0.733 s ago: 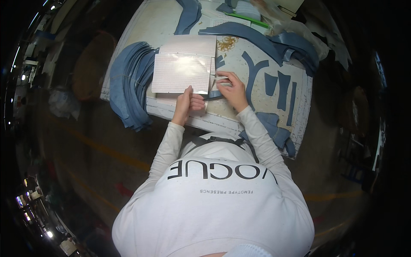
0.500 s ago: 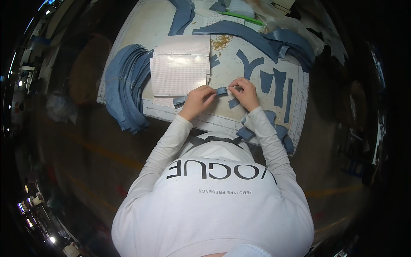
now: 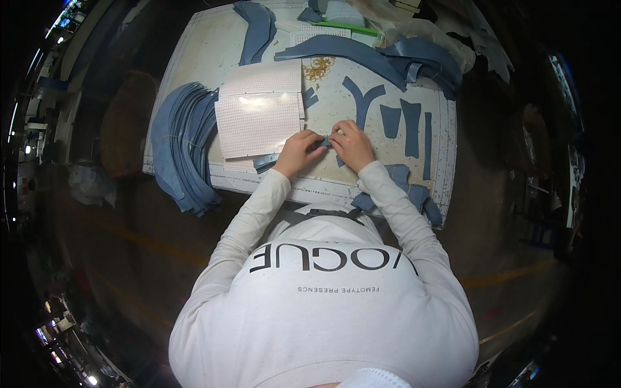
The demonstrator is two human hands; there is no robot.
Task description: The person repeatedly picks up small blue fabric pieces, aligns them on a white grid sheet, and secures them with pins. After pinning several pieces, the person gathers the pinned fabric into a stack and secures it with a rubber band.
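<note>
A small blue fabric piece (image 3: 326, 141) is stretched between my two hands, just above the near part of the table. My left hand (image 3: 299, 153) pinches its left end, beside the corner of a sheet of tiny labels (image 3: 259, 116). At the other end, the fingers of my right hand (image 3: 352, 147) are closed on the same piece; the fingertips partly cover it. Left of my left hand, more small blue fabric pieces (image 3: 264, 161) stick out from under the label sheets.
A tied stack of curved blue fabric pieces (image 3: 184, 152) hangs over the table's left edge. Cut blue pieces (image 3: 411, 126) lie to the right, others (image 3: 388, 184) near my right forearm. Yellow rubber bands (image 3: 318, 67) and long curved blue pieces (image 3: 349, 52) lie farther back.
My right hand has moved in toward my left, and its fingers now meet the fabric piece. The whole view has shifted slightly.
</note>
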